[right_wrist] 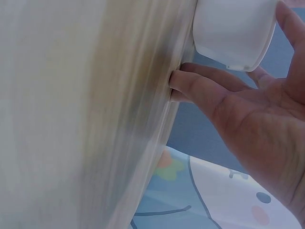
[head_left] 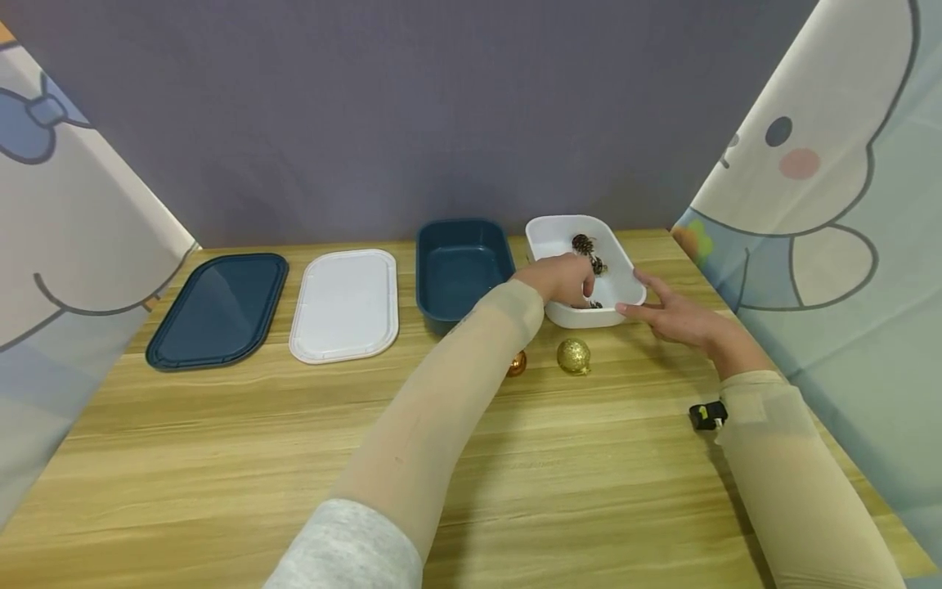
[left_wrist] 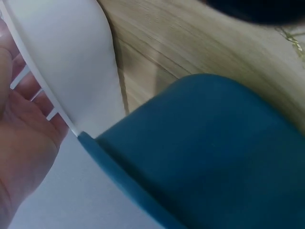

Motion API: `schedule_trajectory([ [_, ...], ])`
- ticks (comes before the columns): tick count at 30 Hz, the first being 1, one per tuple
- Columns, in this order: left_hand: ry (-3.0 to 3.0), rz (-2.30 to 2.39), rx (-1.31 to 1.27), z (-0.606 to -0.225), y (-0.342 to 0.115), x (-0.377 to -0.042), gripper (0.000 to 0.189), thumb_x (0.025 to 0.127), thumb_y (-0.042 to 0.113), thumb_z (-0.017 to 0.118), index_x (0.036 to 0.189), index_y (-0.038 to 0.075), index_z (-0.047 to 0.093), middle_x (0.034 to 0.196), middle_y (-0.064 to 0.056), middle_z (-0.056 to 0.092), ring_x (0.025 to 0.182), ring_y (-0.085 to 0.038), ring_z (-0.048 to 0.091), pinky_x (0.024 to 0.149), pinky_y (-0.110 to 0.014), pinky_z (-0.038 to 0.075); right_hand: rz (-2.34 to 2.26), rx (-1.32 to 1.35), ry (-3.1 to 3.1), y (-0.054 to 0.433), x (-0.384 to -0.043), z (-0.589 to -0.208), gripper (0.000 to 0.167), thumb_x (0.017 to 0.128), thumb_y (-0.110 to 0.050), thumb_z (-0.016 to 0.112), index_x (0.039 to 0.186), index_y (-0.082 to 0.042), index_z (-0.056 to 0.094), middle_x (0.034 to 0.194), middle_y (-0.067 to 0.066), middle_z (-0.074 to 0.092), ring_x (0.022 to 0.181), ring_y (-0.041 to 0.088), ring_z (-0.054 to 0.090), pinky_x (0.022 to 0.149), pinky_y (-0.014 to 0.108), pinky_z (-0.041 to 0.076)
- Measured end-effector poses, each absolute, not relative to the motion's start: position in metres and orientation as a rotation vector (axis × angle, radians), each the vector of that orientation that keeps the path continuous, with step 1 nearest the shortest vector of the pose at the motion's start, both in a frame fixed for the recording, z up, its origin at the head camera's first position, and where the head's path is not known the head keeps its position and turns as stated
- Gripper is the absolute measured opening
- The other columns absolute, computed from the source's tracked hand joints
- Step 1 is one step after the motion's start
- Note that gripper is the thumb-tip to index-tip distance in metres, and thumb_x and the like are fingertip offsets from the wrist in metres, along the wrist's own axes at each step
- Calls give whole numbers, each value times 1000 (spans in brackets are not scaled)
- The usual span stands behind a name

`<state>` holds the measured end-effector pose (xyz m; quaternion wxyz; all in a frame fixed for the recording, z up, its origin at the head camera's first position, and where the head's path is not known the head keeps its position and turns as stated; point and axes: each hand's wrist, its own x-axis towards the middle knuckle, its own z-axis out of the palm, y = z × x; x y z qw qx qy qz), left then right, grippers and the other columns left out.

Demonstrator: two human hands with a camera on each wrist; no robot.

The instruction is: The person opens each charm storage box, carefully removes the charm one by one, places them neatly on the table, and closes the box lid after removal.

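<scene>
While 2 lids (head_left: 346,307) lie left, I have the blue box (head_left: 462,263) beside them. My left hand (head_left: 561,278) reaches into the white box (head_left: 620,282) of pine cones (head_left: 583,244); I cannot tell its grip remotely. My right hand (head_left: 679,317), fingers extended, touches that box's right corner.

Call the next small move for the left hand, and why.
Probably lift the left hand out of the white box toward the gold ball. Pine cones lie in the box, the right hand touches its corner, and the ball sits on the table just in front. Whether the left hand holds anything is hidden.
</scene>
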<state>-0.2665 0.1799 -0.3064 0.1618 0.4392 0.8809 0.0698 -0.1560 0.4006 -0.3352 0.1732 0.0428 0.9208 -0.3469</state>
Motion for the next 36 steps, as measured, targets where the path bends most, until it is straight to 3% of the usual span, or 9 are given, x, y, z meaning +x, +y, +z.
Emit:
schedule_trajectory([
  [7,2438,143,1269,-306,186,-262,26,106,17,59,126,17,77,128,3,74,103,-8,61,93,-24,51,-982,118,2614,402,-156,-336,106,101,-72,55,171,-33,-14,167,42,24,143,55,49,121,71,32],
  [13,2460,118,1207,-302,187,-259,17,105,10,58,100,17,74,101,5,67,86,-9,52,75,-23,45,-984,125,2613,402,-156,-337,106,101,-72,54,171,-32,-15,167,42,25,142,53,50,121,70,33],
  [15,2474,112,1199,-301,187,-260,19,104,9,58,96,17,73,99,5,67,85,-10,52,74,-24,46,-1002,130,2600,402,-157,-337,106,101,-72,55,170,-33,-16,169,41,19,148,58,42,123,72,30],
  [21,2522,198,1281,-303,183,-267,14,101,13,68,105,13,81,114,1,76,98,-13,65,84,-27,55,-1088,128,2563,402,-158,-338,106,102,-67,57,170,-33,-18,176,33,-3,159,62,9,125,76,17],
  [27,2546,336,1330,-306,179,-274,22,100,15,72,120,11,81,125,-2,77,116,-16,68,99,-28,55,-1094,142,2557,402,-160,-339,107,101,-69,57,169,-36,-20,174,36,0,159,62,8,125,77,16],
  [33,2548,459,1304,-302,179,-279,26,97,10,71,121,12,81,122,-2,78,111,-15,65,96,-27,53,-1092,148,2551,403,-159,-338,107,101,-70,55,168,-37,-22,173,38,3,159,62,8,125,77,17],
  [36,2538,543,1281,-298,177,-279,28,97,7,67,121,11,80,121,-3,76,101,-14,67,89,-25,55,-1097,147,2548,405,-158,-338,107,102,-69,55,168,-36,-22,173,38,2,159,62,7,125,77,16],
])
